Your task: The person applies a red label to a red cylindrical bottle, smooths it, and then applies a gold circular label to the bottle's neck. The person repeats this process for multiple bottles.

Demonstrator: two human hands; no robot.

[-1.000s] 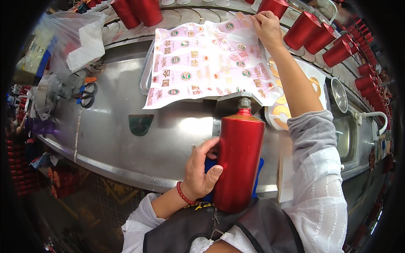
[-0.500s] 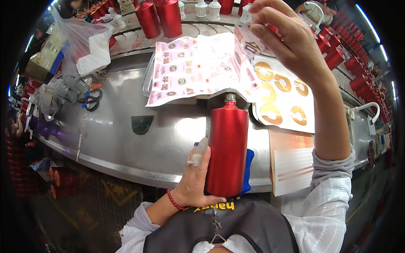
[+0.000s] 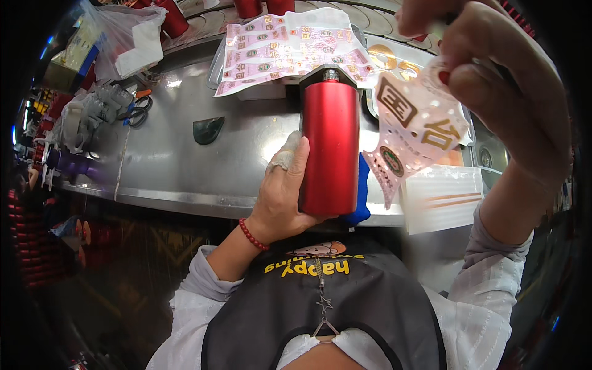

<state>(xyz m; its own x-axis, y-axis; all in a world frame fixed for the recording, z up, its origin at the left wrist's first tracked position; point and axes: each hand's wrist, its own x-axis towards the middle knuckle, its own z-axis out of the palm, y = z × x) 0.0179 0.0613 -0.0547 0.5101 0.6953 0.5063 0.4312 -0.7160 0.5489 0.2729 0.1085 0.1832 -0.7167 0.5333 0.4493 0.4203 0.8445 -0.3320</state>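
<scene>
My left hand is wrapped round the lower left side of a glossy red bottle, with a pale cover on one finger. The bottle lies with its clear neck away from me, in a dark cradle. Raised at the right, my right hand pinches a translucent pink transfer sticker with gold and dark printing. The sticker hangs down, right of the bottle and apart from it. Beyond the bottle lies a printed sheet of pink stickers. A blue cloth shows beside the bottle's base.
Black-handled scissors and a dark green scraper-like piece lie left on the metal table. A plastic bag hangs at the far left. Gold ring stickers and a whitish sheet stack are at right. A conveyor runs behind.
My right hand has lifted a pink sticker away from the sheet and brought it nearer, to the right of the bottle. My left hand still holds the bottle. The view has tilted downward.
</scene>
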